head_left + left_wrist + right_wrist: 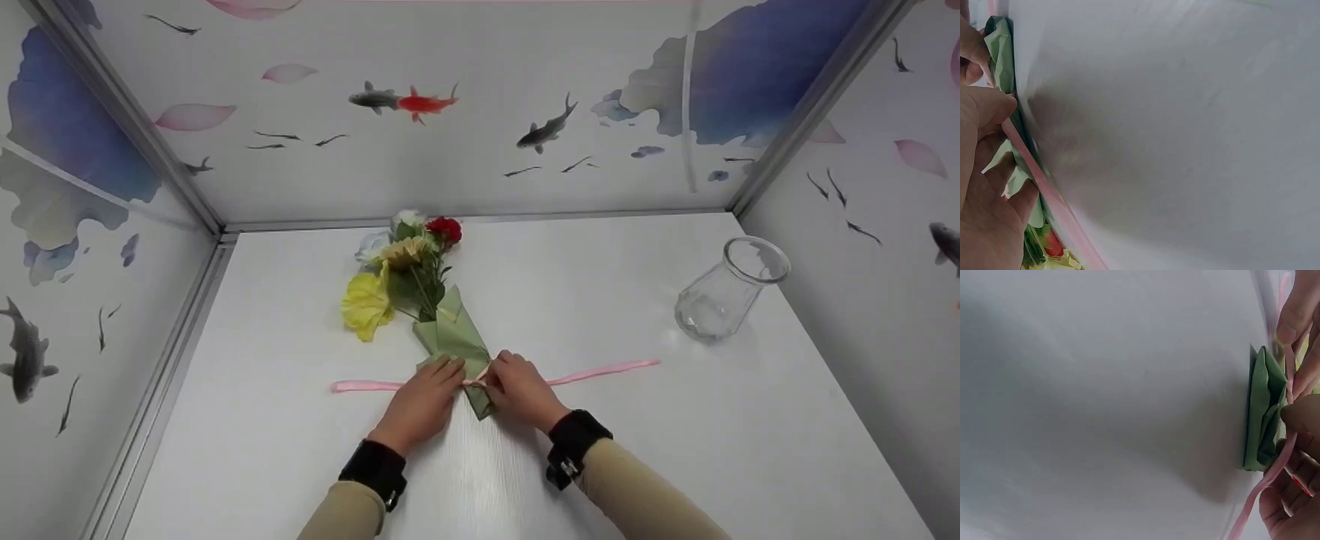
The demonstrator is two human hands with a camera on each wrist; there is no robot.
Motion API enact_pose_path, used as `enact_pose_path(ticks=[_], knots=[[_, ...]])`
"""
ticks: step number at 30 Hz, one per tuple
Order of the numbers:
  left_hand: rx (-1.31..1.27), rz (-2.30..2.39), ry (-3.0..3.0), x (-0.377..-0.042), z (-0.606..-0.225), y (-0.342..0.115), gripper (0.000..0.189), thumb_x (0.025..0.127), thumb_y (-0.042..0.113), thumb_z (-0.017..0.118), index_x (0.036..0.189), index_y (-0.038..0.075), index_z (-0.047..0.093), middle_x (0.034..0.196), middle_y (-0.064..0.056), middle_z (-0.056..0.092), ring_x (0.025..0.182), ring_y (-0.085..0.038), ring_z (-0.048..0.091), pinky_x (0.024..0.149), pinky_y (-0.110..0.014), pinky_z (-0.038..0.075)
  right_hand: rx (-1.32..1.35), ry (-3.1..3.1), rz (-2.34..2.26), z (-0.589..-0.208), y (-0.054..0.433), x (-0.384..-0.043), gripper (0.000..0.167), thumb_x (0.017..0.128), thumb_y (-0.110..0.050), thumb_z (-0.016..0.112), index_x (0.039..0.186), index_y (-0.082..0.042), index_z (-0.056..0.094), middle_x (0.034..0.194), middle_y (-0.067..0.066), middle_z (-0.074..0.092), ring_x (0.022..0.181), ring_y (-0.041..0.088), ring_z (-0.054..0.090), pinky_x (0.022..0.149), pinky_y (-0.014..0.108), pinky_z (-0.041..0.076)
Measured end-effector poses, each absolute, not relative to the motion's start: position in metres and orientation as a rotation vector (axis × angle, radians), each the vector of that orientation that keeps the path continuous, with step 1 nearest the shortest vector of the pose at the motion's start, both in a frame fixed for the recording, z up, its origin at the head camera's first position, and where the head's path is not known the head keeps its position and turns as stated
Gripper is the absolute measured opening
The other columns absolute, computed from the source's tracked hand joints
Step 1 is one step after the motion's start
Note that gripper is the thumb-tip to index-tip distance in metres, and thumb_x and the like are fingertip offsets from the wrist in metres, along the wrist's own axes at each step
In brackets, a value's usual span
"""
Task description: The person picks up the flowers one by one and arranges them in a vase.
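Observation:
A bouquet of yellow, red and pale flowers (pixel 405 255) lies on the table, its stems wrapped in green paper (pixel 457 330). Across the narrow lower part of the wrapping runs a pink ribbon (pixel 604 371), its two ends stretching out left and right. From the left side, my left hand (pixel 424 397) pinches the ribbon against the paper, thumb on top in the left wrist view. My right hand (pixel 525 390) grips the ribbon with thumb and fingers at the paper's right edge. In the right wrist view, the folded paper end (pixel 1264 416) shows beside both hands.
A clear glass vase (pixel 720 300) stands on the right side of the white table (pixel 285 465). Panels painted with fish and petals (pixel 480 165) enclose the table at the back, left and right.

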State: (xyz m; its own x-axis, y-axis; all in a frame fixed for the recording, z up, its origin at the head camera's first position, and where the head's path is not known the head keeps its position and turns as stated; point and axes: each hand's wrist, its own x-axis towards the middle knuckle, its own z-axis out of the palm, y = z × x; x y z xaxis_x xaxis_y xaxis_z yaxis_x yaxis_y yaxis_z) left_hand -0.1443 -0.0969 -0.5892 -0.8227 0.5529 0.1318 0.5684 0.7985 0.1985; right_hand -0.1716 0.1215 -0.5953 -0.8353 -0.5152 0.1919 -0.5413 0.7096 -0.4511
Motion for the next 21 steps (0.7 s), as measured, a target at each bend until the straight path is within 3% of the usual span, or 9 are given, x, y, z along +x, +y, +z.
enact_pose_path(ticks=[6, 13, 21], knots=[[-0.912, -0.402, -2.900, -0.1442, -0.5895, -0.0973, 0.037, 0.103, 0.011, 0.059, 0.138, 0.002, 0.062, 0.148, -0.012, 0.057, 0.140, -0.033, 0.049, 0.113, -0.045, 0.042, 0.879, -2.784, 1.031, -0.5983, 0.1248, -0.1736, 0.017, 0.095, -0.017, 0.074, 0.084, -0.012, 0.062, 0.080, 0.000, 0.058, 0.075, 0.014, 0.045, 0.070, 0.030, 0.039], [-0.905, -0.417, -2.901, -0.1447, -0.5910, -0.0974, 0.037, 0.103, 0.012, 0.058, 0.139, 0.003, 0.062, 0.149, -0.011, 0.056, 0.140, -0.033, 0.049, 0.114, -0.046, 0.042, 0.831, -2.854, 1.243, -0.5963, 0.1243, -0.1721, 0.011, 0.099, -0.020, 0.068, 0.094, -0.013, 0.061, 0.089, 0.000, 0.064, 0.086, 0.016, 0.048, 0.082, 0.036, 0.036], [-0.906, -0.434, -2.903, -0.1450, -0.5907, -0.0984, 0.038, 0.103, 0.010, 0.059, 0.139, 0.002, 0.061, 0.149, -0.012, 0.056, 0.140, -0.034, 0.049, 0.114, -0.045, 0.041, 0.697, -2.891, 1.332, -0.5917, 0.1228, -0.1728, 0.012, 0.100, -0.023, 0.067, 0.094, -0.014, 0.062, 0.086, -0.003, 0.062, 0.083, 0.014, 0.046, 0.075, 0.031, 0.039]])
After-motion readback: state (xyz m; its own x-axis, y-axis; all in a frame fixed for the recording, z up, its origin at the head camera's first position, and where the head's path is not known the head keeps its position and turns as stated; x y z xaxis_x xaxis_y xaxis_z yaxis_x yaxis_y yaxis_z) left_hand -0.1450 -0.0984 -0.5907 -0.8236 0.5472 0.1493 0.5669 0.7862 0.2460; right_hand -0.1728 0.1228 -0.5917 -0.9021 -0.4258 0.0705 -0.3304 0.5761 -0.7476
